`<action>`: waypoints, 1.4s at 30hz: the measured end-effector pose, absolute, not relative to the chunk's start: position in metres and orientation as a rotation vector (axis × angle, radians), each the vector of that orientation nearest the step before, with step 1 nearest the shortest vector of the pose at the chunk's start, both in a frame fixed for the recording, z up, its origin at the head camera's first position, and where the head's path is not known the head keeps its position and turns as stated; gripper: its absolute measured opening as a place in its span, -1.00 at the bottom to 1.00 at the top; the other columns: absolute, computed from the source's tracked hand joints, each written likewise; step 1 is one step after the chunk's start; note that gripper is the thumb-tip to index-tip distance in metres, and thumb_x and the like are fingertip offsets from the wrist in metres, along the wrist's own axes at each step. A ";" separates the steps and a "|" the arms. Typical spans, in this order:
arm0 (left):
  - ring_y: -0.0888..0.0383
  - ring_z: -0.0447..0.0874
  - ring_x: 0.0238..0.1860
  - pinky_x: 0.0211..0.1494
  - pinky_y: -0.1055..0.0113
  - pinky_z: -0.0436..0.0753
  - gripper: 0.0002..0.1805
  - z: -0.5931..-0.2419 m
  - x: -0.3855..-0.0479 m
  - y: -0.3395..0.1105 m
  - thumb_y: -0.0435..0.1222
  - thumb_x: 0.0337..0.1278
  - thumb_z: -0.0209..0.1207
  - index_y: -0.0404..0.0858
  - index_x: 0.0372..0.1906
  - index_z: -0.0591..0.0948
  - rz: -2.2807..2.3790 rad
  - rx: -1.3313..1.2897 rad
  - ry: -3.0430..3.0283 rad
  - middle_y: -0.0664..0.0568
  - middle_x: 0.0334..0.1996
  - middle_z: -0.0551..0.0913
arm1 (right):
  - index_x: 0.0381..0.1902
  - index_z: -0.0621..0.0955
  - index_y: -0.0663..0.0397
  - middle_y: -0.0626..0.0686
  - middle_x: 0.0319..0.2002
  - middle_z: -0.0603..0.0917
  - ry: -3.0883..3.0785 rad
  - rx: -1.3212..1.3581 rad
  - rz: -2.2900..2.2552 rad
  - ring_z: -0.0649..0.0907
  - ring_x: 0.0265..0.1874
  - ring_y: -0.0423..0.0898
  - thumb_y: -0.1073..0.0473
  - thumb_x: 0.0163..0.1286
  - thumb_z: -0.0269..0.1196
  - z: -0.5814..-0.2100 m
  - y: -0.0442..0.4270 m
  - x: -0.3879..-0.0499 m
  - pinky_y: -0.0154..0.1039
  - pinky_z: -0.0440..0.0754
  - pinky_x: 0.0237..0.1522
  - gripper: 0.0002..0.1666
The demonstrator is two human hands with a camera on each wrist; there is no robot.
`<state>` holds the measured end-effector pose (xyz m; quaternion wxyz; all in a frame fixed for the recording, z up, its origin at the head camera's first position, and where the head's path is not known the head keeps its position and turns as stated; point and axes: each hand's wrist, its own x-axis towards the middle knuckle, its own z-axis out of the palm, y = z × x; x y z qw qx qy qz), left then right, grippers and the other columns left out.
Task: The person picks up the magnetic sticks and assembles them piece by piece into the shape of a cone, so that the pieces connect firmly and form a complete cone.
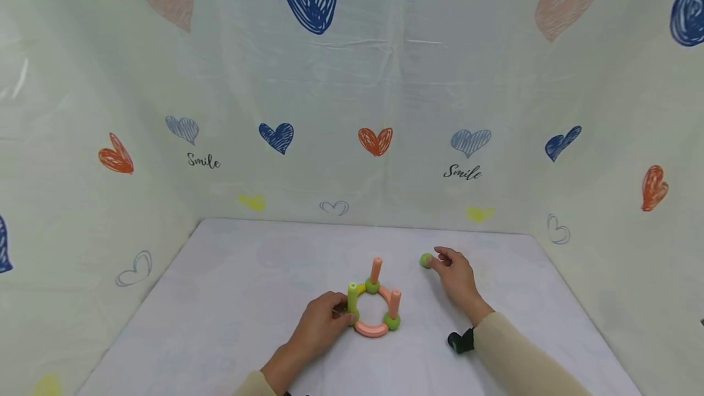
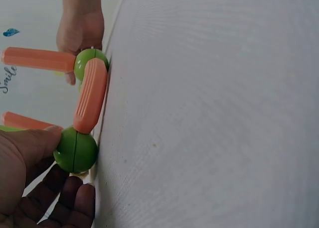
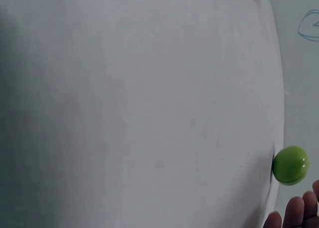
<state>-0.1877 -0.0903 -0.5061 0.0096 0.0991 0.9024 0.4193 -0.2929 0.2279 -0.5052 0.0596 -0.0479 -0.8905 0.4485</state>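
Observation:
A ring of curved pieces [image 1: 371, 330], salmon and yellow, joins green ball connectors and lies on the table. Two salmon rods [image 1: 376, 271] and one light green rod [image 1: 352, 297] stand up from the balls. My left hand [image 1: 324, 326] pinches the left green ball [image 2: 76, 151] between thumb and fingers, below the light green rod. Away to the right, a loose green ball [image 3: 290, 165] sits on the table. My right hand [image 1: 455, 277] is beside that ball, its fingers loosely bent and not closed round it; whether the thumb touches it I cannot tell.
The white-covered table [image 1: 247, 274] runs back to a pale sheet [image 1: 352, 78] printed with hearts and the word "Smile". That sheet also rises along both sides. A black strap piece [image 1: 461, 341] shows at the right wrist.

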 end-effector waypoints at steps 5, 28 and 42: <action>0.28 0.63 -0.20 -0.14 0.37 0.68 -0.66 -0.506 -0.186 -0.090 -0.19 0.25 0.46 -0.24 0.05 0.73 1.314 0.321 2.807 0.12 -0.17 0.69 | 0.39 0.57 0.21 0.29 0.19 0.61 -2.723 -0.133 1.321 0.58 0.10 0.13 0.08 0.53 0.32 -0.513 0.230 -0.301 -0.02 0.55 0.10 -0.43; 0.32 0.55 -0.23 -0.18 0.38 0.62 -0.64 -0.506 -0.185 -0.093 -0.14 0.29 0.44 -0.23 0.08 0.71 1.302 0.332 2.819 0.14 -0.18 0.66 | 0.25 0.63 0.18 0.21 0.09 0.72 -2.812 0.060 1.255 0.66 0.00 0.07 0.20 0.41 0.38 -0.515 0.229 -0.301 -0.01 0.62 0.07 -0.52; 0.32 0.58 -0.21 -0.14 0.38 0.64 -0.67 -0.505 -0.183 -0.094 -0.15 0.29 0.43 -0.23 0.03 0.72 1.345 0.395 2.831 0.13 -0.18 0.67 | 0.29 0.63 0.21 0.18 0.10 0.71 -2.851 0.054 1.275 0.64 0.00 0.03 0.12 0.46 0.38 -0.517 0.227 -0.300 -0.08 0.60 0.05 -0.48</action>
